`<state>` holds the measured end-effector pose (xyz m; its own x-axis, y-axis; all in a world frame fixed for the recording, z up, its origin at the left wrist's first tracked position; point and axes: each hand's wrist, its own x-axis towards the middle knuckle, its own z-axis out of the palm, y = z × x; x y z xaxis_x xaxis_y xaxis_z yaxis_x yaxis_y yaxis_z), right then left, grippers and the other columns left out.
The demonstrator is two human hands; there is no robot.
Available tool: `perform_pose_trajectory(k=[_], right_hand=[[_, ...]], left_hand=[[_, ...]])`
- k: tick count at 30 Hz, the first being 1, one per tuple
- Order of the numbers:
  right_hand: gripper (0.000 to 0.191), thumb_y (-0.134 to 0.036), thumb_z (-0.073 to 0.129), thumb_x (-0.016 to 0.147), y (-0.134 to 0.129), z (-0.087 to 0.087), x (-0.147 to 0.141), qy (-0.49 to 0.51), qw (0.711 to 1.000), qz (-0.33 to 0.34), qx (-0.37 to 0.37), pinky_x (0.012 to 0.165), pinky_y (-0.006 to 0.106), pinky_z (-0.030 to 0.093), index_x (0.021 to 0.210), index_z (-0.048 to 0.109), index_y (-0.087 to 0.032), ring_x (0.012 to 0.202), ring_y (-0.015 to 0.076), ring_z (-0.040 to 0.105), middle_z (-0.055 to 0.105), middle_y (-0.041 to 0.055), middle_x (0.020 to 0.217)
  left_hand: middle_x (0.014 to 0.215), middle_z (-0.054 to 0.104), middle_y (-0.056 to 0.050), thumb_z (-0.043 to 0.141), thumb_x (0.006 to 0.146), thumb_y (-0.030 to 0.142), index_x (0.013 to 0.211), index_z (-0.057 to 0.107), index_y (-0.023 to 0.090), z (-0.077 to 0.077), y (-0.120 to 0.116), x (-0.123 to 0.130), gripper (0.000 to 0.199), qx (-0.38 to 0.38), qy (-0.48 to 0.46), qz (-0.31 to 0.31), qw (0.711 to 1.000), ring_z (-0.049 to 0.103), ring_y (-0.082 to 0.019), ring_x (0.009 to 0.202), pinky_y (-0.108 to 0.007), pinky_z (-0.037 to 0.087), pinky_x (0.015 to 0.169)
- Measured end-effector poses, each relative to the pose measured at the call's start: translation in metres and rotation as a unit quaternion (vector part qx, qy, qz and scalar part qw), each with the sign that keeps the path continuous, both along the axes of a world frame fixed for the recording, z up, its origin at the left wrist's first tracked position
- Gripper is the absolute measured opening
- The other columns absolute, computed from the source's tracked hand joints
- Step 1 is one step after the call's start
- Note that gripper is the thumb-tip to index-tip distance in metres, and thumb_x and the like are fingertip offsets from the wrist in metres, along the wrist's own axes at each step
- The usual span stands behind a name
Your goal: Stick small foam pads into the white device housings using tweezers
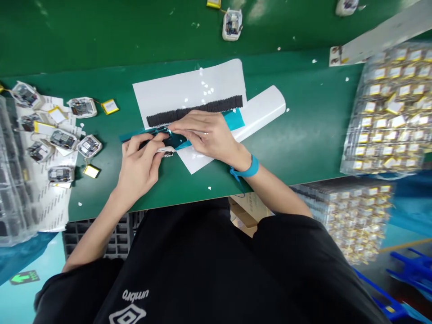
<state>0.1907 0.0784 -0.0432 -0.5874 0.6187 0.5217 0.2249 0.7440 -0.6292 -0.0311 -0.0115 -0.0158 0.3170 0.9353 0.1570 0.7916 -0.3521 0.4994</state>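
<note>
My left hand [140,164] is closed around a small white device housing [166,151], pinned between thumb and fingers. Its index and middle fingers rest on a strip of glossy blue film [236,119]. My right hand [211,135], a blue wristband on its wrist, pinches slim metal tweezers [201,132], their tips at the film beside the left fingertips. Just beyond both hands a row of black pieces [195,109] lies on a white backing sheet [189,85], whose right part curls up. The fingers hide part of the film and the housing.
Several opened white devices [64,139] with wired yellow-edged batteries [110,106] lie at the left. Clear trays packed with batteries [388,108] stand at the right, near a pale metal bracket [374,38]. Another opened device [232,24] sits on the raised green surface at the back.
</note>
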Motion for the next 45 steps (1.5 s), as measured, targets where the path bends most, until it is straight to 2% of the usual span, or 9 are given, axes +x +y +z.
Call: perform_pose_trajectory(k=[8, 11, 13, 16, 20, 23, 30, 34, 45], right_hand=[[0.023, -0.024, 0.054, 0.112, -0.004, -0.001, -0.011, 0.052, 0.998, -0.021, 0.009, 0.091, 0.030, 0.062, 0.117, 0.074, -0.017, 0.103, 0.0123, 0.076, 0.082, 0.0015, 0.111], [0.021, -0.024, 0.054, 0.111, -0.005, 0.007, -0.009, 0.102, 0.994, -0.027, 0.002, 0.091, 0.032, 0.063, 0.117, 0.074, -0.018, 0.103, 0.0139, 0.077, 0.083, 0.0024, 0.110], [0.019, -0.021, 0.057, 0.110, -0.005, 0.013, -0.006, 0.144, 0.988, -0.051, 0.019, 0.088, 0.033, 0.064, 0.116, 0.074, -0.018, 0.098, 0.0150, 0.079, 0.084, 0.0025, 0.107], [0.017, -0.022, 0.059, 0.109, -0.008, 0.024, 0.002, 0.180, 0.975, -0.109, 0.073, 0.080, 0.034, 0.065, 0.116, 0.074, -0.023, 0.088, 0.0162, 0.079, 0.084, 0.0015, 0.102], [0.025, -0.035, 0.051, 0.112, -0.014, 0.036, 0.014, 0.086, 0.979, -0.165, 0.089, 0.083, 0.037, 0.067, 0.113, 0.075, -0.030, 0.090, 0.0195, 0.079, 0.083, 0.0033, 0.098], [0.022, -0.024, 0.055, 0.109, -0.021, 0.042, 0.019, 0.069, 0.984, -0.097, 0.129, 0.087, 0.033, 0.068, 0.122, 0.072, -0.028, 0.098, 0.0185, 0.080, 0.084, 0.0033, 0.103], [0.022, -0.020, 0.070, 0.102, -0.029, 0.043, 0.019, 0.003, 0.979, -0.051, 0.199, 0.085, 0.032, 0.071, 0.123, 0.073, -0.026, 0.100, 0.0182, 0.079, 0.083, -0.0009, 0.109], [0.023, -0.017, 0.074, 0.099, -0.031, 0.035, 0.013, 0.000, 0.967, -0.048, 0.249, 0.088, 0.032, 0.070, 0.121, 0.075, -0.017, 0.100, 0.0198, 0.077, 0.083, 0.0050, 0.108], [0.024, -0.019, 0.071, 0.101, -0.033, 0.039, 0.015, -0.040, 0.976, -0.034, 0.210, 0.093, 0.033, 0.070, 0.125, 0.072, -0.018, 0.101, 0.0191, 0.078, 0.084, 0.0030, 0.109]], left_hand=[[0.138, 0.075, -0.008, 0.059, 0.104, 0.022, 0.110, 0.069, 0.025, -0.008, -0.001, -0.001, 0.012, 0.031, -0.005, -0.013, 0.999, 0.067, -0.036, 0.121, -0.053, 0.045, 0.096], [0.135, 0.077, -0.004, 0.065, 0.100, 0.019, 0.106, 0.072, 0.027, 0.012, -0.005, 0.001, 0.012, 0.050, -0.060, -0.085, 0.993, 0.071, -0.033, 0.117, -0.055, 0.047, 0.103], [0.123, 0.081, 0.000, 0.064, 0.102, 0.018, 0.105, 0.074, 0.029, 0.031, -0.003, 0.005, 0.015, 0.049, -0.174, -0.073, 0.981, 0.074, -0.027, 0.109, -0.051, 0.051, 0.103], [0.101, 0.078, 0.001, 0.061, 0.108, 0.024, 0.110, 0.075, 0.027, 0.050, 0.014, 0.008, 0.015, -0.015, -0.425, 0.113, 0.898, 0.074, -0.019, 0.090, -0.037, 0.057, 0.077], [0.080, 0.075, -0.003, 0.080, 0.090, 0.024, 0.087, 0.075, 0.017, 0.042, 0.046, 0.006, 0.009, -0.242, -0.559, 0.136, 0.782, 0.064, -0.013, 0.064, -0.029, 0.054, 0.059], [0.080, 0.074, -0.005, 0.082, 0.084, 0.024, 0.077, 0.075, 0.018, 0.031, 0.053, 0.010, 0.011, -0.325, -0.577, 0.171, 0.730, 0.063, -0.013, 0.062, -0.028, 0.056, 0.058], [0.074, 0.070, 0.002, 0.093, 0.075, 0.029, 0.075, 0.070, 0.022, 0.022, 0.043, 0.024, 0.025, -0.240, -0.576, 0.255, 0.739, 0.064, -0.010, 0.057, -0.023, 0.061, 0.058], [0.072, 0.068, 0.004, 0.093, 0.072, 0.026, 0.069, 0.063, 0.021, 0.020, 0.043, 0.023, 0.030, -0.247, -0.580, 0.264, 0.730, 0.066, -0.010, 0.054, -0.023, 0.063, 0.058], [0.065, 0.068, 0.005, 0.088, 0.068, 0.021, 0.067, 0.062, 0.020, 0.022, 0.041, 0.029, 0.027, -0.260, -0.573, 0.266, 0.731, 0.066, -0.011, 0.049, -0.022, 0.060, 0.049]])
